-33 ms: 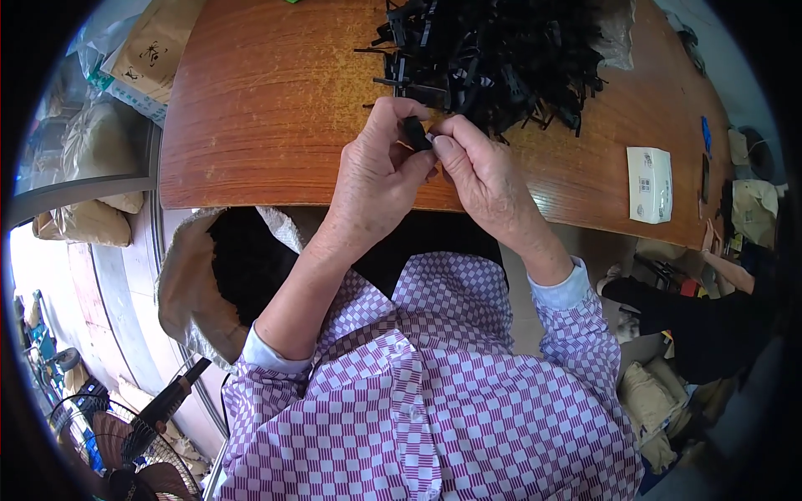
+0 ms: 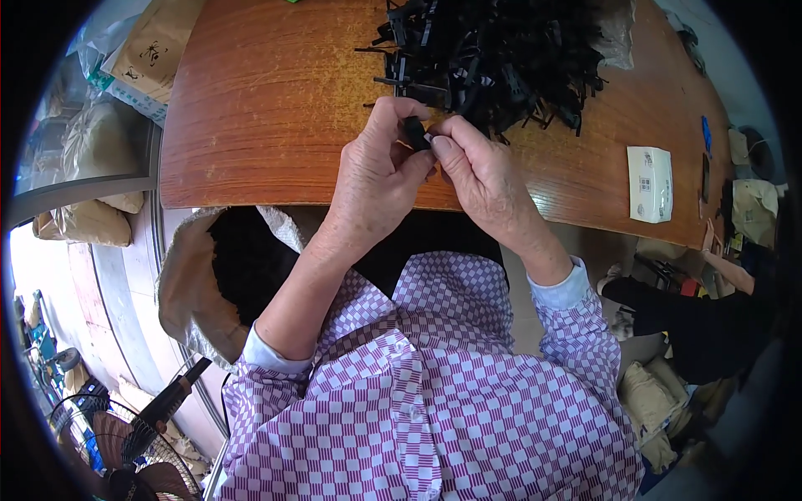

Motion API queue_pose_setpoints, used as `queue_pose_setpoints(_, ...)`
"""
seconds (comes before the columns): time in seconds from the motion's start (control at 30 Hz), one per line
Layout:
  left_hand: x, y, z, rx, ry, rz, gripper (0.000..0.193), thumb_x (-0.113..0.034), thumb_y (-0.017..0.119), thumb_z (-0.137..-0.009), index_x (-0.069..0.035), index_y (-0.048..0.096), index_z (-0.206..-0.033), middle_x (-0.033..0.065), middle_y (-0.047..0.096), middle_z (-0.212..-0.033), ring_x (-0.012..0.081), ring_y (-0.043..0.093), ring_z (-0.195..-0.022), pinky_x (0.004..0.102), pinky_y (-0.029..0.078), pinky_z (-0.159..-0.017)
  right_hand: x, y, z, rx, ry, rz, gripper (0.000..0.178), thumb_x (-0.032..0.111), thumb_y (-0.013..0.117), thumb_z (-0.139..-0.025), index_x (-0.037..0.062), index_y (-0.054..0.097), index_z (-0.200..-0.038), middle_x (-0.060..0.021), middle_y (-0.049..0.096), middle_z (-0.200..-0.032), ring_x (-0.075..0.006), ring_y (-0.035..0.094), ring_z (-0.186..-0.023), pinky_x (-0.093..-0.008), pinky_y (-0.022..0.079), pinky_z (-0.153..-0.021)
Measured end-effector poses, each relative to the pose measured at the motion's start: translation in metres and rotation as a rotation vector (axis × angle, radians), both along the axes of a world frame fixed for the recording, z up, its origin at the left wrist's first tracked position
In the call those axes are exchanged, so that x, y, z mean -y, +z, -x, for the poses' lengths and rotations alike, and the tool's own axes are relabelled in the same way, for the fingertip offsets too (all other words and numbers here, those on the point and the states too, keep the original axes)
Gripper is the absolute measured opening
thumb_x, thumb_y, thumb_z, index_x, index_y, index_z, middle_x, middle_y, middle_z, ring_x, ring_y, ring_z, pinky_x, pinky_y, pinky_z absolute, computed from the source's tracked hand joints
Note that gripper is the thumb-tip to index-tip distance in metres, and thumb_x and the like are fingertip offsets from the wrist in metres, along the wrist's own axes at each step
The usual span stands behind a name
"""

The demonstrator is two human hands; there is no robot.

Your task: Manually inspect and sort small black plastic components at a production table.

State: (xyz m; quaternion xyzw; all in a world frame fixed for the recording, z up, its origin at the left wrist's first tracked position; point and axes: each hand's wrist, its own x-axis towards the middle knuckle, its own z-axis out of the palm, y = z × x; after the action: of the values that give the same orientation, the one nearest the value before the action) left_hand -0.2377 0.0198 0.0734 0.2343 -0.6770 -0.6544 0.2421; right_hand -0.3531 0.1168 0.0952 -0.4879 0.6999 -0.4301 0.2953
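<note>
Nearest the camera, a purple-and-white checked cloth shirt (image 2: 468, 392) is filling the lower view. Ahead of it, the left hand (image 2: 372, 179) is curling thumb and fingers around a small black piece (image 2: 414, 132) of undetermined material, over the near part of a brown wood-grain table (image 2: 259, 108). The right hand (image 2: 489, 184) is pinching thumb and forefinger at the piece's right end; both grips are closing on it, no gap showing. No clear change is appearing against the preceding picture, so the handling is, in judgement, holding at one point. Beside the left forearm, an off-white woven sack (image 2: 180, 292) is holding a black mass. Beyond the hands, a tangled heap of thin black parts (image 2: 501, 58) is lying on the table. Regarding writing, a white rectangular packet (image 2: 649, 184) at right is bearing dark print, and a brown carton (image 2: 163, 37) at far left is showing a dark figure.
</note>
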Motion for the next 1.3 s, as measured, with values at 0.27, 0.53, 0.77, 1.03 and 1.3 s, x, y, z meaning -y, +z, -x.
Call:
queue_pose_setpoints(0.27,-0.008,0.009,-0.001,0.171,0.092,0.388,0.032,0.009,0.057,-0.083,-0.006,0.044,-0.108,0.0042,0.056,-0.080,0.0068,0.055,-0.068,0.0210,0.047,-0.059,0.002,-0.011,-0.007,-0.060,-0.056,0.011,0.016,0.011,0.048,-0.096,0.0000,0.053,-0.106,-0.0129,0.064,-0.080,-0.0186,0.063,-0.070,-0.0280,0.047,-0.058)
queue_pose_setpoints(0.53,-0.007,0.013,0.005,-0.072,0.136,0.279,0.028,0.007,0.054,-0.083,-0.004,0.046,-0.107,0.0097,0.060,-0.084,0.0167,0.061,-0.069,0.0270,0.050,-0.058,-0.002,-0.012,-0.004,0.117,-0.105,0.245,0.020,0.019,0.050,-0.096,0.0027,0.055,-0.108,-0.0029,0.060,-0.076,-0.0097,0.056,-0.062,-0.0227,0.044,-0.054)
queue_pose_setpoints(0.77,0.000,0.024,0.004,-0.284,0.053,-0.658,0.035,-0.010,0.045,-0.094,-0.007,0.045,-0.129,0.0050,0.060,-0.088,0.0096,0.058,-0.067,0.0199,0.045,-0.056,-0.011,-0.013,0.013,0.444,-0.114,0.264,0.021,0.023,0.053,-0.094,0.0068,0.055,-0.108,0.0000,0.058,-0.075,-0.0014,0.046,-0.053,-0.0150,0.034,-0.043)
queue_pose_setpoints(1.03,-0.006,0.022,-0.002,-0.114,-0.151,-0.632,0.036,-0.014,0.044,-0.097,-0.011,0.045,-0.133,0.0036,0.060,-0.078,0.0068,0.055,-0.058,0.0188,0.043,-0.050,-0.006,-0.013,0.020,0.710,0.007,0.271,0.027,0.027,0.060,-0.090,0.0050,0.059,-0.105,0.0061,0.051,-0.064,-0.0006,0.045,-0.050,-0.0133,0.030,-0.041)
queue_pose_setpoints(1.3,-0.006,0.016,-0.012,-0.092,-0.228,-0.562,0.041,-0.016,0.049,-0.095,-0.007,0.041,-0.135,0.0080,0.061,-0.086,0.0111,0.061,-0.064,0.0184,0.048,-0.053,-0.007,-0.018,0.021,0.631,0.080,0.098,0.030,0.026,0.060,-0.090,0.0035,0.059,-0.109,0.0036,0.057,-0.069,-0.0009,0.051,-0.057,-0.0132,0.036,-0.047)
